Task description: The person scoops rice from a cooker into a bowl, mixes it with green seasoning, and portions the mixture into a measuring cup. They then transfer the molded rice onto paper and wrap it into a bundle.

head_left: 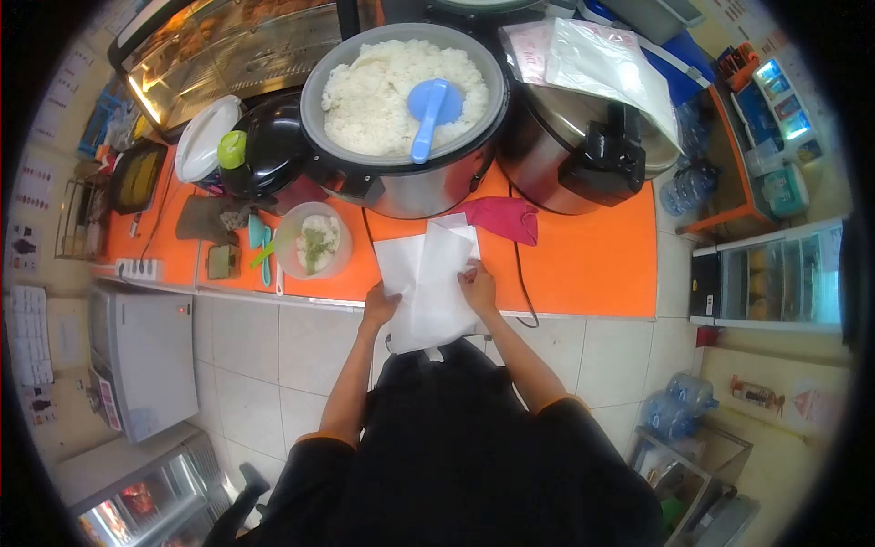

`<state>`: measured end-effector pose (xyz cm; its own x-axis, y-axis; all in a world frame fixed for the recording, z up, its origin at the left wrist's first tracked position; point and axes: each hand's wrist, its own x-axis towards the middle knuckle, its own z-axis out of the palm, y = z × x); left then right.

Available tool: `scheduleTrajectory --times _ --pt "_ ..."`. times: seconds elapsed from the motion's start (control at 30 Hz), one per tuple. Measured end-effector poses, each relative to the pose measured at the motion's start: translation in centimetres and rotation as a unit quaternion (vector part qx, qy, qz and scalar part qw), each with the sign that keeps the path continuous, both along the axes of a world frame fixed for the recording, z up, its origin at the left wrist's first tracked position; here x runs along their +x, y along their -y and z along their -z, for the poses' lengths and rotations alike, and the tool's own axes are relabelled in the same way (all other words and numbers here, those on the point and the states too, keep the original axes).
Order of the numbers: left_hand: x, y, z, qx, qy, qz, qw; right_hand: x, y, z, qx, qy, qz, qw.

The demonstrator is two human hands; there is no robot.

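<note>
White paper sheets [428,287] lie at the front edge of the orange table and hang a little over it. My left hand [381,304] grips their left edge, fingers closed. On the right edge, my right hand [478,286] pinches the paper. Behind the sheets stands an open rice cooker full of white rice [378,91], with a blue paddle [430,114] resting on the rice. A crumpled red cloth [503,219] lies just right of the paper. Left of it is a clear tub [313,241] with white and green food.
A closed steel cooker [547,150] with plastic packets [606,64] on top stands at the right. A black pot [273,146], a white-lidded bucket [208,137] and a glass display case [228,55] are at the left. A black cable [521,273] crosses the orange table [592,264].
</note>
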<state>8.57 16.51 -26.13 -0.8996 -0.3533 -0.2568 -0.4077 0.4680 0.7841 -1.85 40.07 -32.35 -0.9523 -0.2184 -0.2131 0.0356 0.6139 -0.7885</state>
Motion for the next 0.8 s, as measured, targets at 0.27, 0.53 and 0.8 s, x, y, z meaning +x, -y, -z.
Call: scheduleTrajectory --times 0.27,0.53,0.8 --pt "-1.9 -1.2 1.8 -0.059 0.099 0.042 0.992 0.4 2.9 -6.7 -0.097 0.006 0.106 0.99" --pt "-1.6 -2.0 0.9 -0.011 -0.018 -0.053 0.998 1.2 5.3 -13.0 0.038 -0.036 -0.002 0.999" --pt "-1.4 -4.7 -0.2 0.149 -0.042 -0.124 0.98 3.8 7.2 -7.3 0.161 0.071 -0.247 0.953"
